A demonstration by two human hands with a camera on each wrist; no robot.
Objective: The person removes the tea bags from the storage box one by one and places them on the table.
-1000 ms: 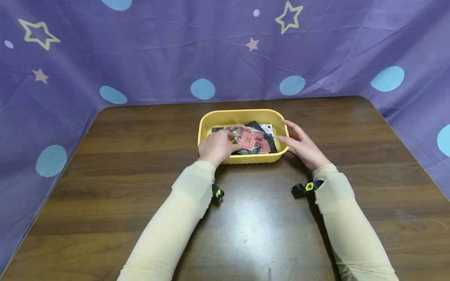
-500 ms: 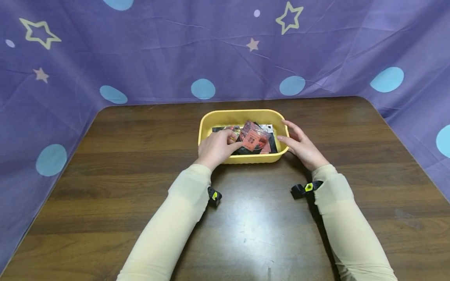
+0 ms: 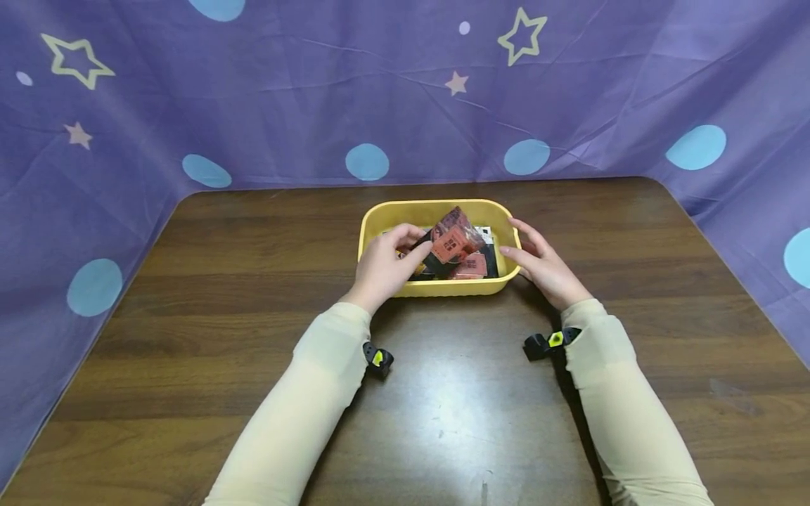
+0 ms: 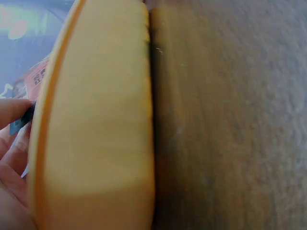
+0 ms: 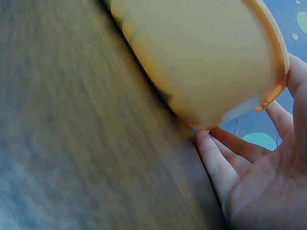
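Observation:
A yellow plastic bin [image 3: 465, 288] stands on the table, several small packets lying inside it. My left hand [image 3: 382, 263] reaches over its left side and pinches a dark packet with a red label [image 3: 449, 244], tilted up above the others. In the left wrist view, thumb and fingers hold this packet [image 4: 37, 76] by its edge behind the bin's rim. Below it lies another red-labelled packet [image 3: 471, 266]. At the right end my right hand [image 3: 549, 270] grips the bin's rim, thumb over the edge; the right wrist view shows its other fingers against the outer wall [image 5: 206, 62].
The brown wooden table [image 3: 209, 302] extends around the bin. A purple curtain [image 3: 405, 84] with stars and blue dots hangs behind and at both sides. Each wrist wears a small black camera, the left camera [image 3: 378, 358] and the right camera [image 3: 541, 344].
The left hand has drawn slightly left and raised the red-labelled packet, which now tilts higher, uncovering the packet below. The right hand stays at the rim.

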